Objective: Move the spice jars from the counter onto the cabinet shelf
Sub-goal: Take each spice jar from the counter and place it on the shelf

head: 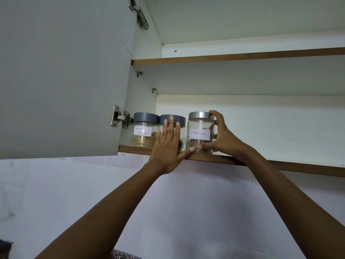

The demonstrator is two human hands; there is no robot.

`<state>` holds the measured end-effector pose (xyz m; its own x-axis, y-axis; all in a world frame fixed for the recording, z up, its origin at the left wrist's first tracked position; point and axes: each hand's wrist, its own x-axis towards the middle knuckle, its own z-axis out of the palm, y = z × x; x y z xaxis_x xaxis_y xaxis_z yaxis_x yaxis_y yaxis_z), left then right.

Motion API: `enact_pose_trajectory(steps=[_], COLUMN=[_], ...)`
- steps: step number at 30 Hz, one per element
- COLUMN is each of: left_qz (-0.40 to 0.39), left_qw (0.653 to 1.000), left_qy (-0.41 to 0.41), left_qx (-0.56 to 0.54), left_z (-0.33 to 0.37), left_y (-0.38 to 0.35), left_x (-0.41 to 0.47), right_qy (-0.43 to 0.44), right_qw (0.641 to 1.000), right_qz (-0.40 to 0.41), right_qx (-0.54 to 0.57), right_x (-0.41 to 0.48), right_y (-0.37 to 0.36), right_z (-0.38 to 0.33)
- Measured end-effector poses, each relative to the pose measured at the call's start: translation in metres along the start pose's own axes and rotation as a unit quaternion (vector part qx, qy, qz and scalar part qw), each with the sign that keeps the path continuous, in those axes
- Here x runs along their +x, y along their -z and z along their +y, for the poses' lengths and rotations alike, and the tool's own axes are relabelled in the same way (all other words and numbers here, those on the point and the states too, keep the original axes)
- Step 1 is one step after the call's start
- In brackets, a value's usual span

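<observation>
Spice jars stand in a row at the near left edge of the lower cabinet shelf (pixel 280 164). Right hand (pixel 222 135) grips the clear glass jar with a silver lid labelled Cinnamon (pixel 199 132). Left hand (pixel 168 146) lies flat, fingers spread, against the middle grey-lidded glass jar (pixel 172 121); the grey-lidded Garam Masala jar (pixel 143 129) sits leftmost, beside the open white cabinet door (pixel 61 77).

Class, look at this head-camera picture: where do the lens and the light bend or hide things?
Head view: wide-angle lens bows the shelf edge and tilts it down rightward; soft, even light, faint shadows under the upper shelf; the left hand hides the middle jar's label; the Cinnamon jar label reads sharp.
</observation>
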<state>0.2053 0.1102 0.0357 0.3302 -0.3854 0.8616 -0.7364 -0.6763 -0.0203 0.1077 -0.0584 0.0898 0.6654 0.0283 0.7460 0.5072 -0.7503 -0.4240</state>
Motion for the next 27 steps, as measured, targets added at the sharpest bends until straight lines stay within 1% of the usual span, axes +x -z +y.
enact_pose_trajectory(steps=[8,11,13,15,17,18,20,22,23,25,27], left_qz=[0.017,0.028,0.029,0.023,0.019,0.032,0.104,0.194,0.211,0.197,0.143], left_qw=[1.000,1.000,1.000,1.000,0.999,0.997,0.987,0.965,0.955,0.943,0.941], left_qy=[-0.003,-0.005,-0.006,-0.013,-0.036,-0.053,-0.085,-0.086,-0.074,-0.060,-0.070], left_qx=[-0.003,0.003,0.001,-0.009,-0.034,-0.050,-0.087,-0.154,-0.195,-0.261,-0.298], left_z=[-0.001,-0.002,-0.003,-0.003,-0.005,-0.005,0.000,0.011,0.018,0.033,0.048], left_y=[-0.003,-0.007,-0.007,-0.006,-0.003,0.000,0.004,0.010,0.012,0.014,0.013], left_x=[0.001,0.000,0.001,0.002,-0.004,-0.011,-0.035,-0.070,-0.090,-0.131,-0.177], right_qy=[-0.010,-0.019,-0.030,-0.037,-0.045,-0.048,-0.035,-0.017,-0.022,-0.049,-0.095], right_qw=[1.000,0.999,0.997,0.993,0.982,0.973,0.957,0.960,0.966,0.978,0.984], right_qz=[0.020,0.008,0.017,0.054,0.118,0.147,0.174,0.163,0.149,0.103,0.061], right_qx=[0.002,-0.039,-0.067,-0.100,-0.143,-0.172,-0.229,-0.229,-0.211,-0.173,-0.139], right_x=[0.006,0.005,0.001,-0.010,-0.030,-0.043,-0.075,-0.112,-0.134,-0.179,-0.226], right_y=[-0.018,-0.021,-0.023,-0.025,-0.030,-0.033,-0.040,-0.046,-0.050,-0.057,-0.065], right_z=[0.000,0.000,-0.003,-0.010,-0.023,-0.029,-0.041,-0.050,-0.055,-0.068,-0.080])
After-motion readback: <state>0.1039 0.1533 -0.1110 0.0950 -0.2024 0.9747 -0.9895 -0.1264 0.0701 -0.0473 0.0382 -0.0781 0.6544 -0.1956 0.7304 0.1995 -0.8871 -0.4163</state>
